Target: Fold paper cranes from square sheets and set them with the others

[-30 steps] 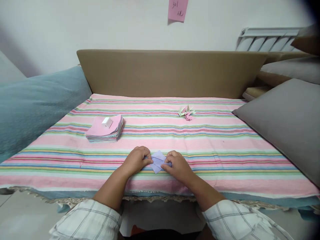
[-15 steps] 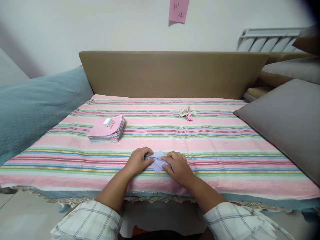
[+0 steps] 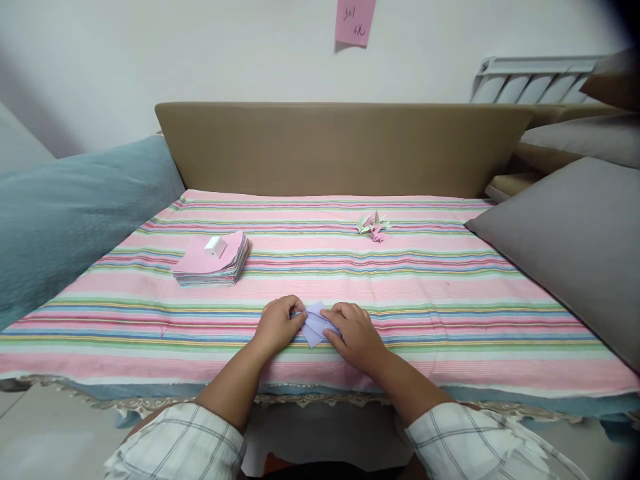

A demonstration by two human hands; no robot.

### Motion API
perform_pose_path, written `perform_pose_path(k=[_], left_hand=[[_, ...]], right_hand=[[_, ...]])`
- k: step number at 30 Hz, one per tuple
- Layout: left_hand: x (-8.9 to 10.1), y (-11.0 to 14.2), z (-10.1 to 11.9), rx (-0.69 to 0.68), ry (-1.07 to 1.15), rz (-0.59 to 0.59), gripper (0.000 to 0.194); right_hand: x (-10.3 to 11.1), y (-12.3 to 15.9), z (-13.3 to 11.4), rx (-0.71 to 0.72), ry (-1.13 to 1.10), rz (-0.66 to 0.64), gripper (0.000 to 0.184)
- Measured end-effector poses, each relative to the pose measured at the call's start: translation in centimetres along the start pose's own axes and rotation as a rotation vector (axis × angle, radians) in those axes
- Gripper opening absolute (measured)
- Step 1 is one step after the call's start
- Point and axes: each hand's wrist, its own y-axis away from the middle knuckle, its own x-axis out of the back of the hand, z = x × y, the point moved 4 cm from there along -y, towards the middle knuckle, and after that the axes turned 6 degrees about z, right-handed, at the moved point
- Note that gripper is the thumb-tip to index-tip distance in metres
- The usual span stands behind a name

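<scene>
A small lavender paper [image 3: 315, 326], partly folded, lies on the striped cloth [image 3: 450, 293] near the front edge. My left hand [image 3: 277, 325] presses its left side with curled fingers. My right hand [image 3: 353, 331] pinches the paper's right side, fingers bent over a flap. Both hands rest on the cloth with the paper between them.
A stack of coloured paper squares [image 3: 213, 260] with a small white block [image 3: 215, 245] on top sits at the left. Folded paper figures [image 3: 373, 225] lie further back. A teal cushion [image 3: 65, 213] is at the left, grey cushions [image 3: 575, 240] at the right, a tan backrest [image 3: 340, 147] behind.
My right hand has shifted slightly left over the paper, covering more of it. My left hand stays pressed on the left side. The paper remains in place.
</scene>
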Motion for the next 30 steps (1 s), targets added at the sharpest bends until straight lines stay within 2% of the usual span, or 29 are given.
perform_pose_path(k=[4, 7, 10, 18, 23, 30], left_hand=[[-0.11, 0.05, -0.02, 0.023, -0.015, 0.042, 0.002], [-0.16, 0.12, 0.07, 0.006, -0.051, 0.051, 0.008], [-0.21, 0.11, -0.04, -0.056, -0.039, 0.019, 0.016], [0.11, -0.21, -0.29, -0.174, -0.063, -0.077, 0.019], [0.28, -0.18, -0.51, -0.224, -0.086, -0.080, 0.019], [0.27, 0.04, -0.73, -0.380, -0.209, -0.102, 0.022]], right_hand=[[0.03, 0.00, -0.33, 0.039, 0.036, 0.010, 0.038], [0.04, 0.05, -0.52, 0.071, 0.065, 0.006, 0.038], [-0.04, 0.15, -0.46, 0.084, 0.081, -0.009, 0.037], [-0.23, 0.32, -0.10, 0.064, 0.086, -0.015, 0.032], [-0.22, 0.33, -0.13, 0.062, 0.096, -0.012, 0.032], [-0.32, 0.34, -0.15, 0.068, 0.106, -0.002, 0.032]])
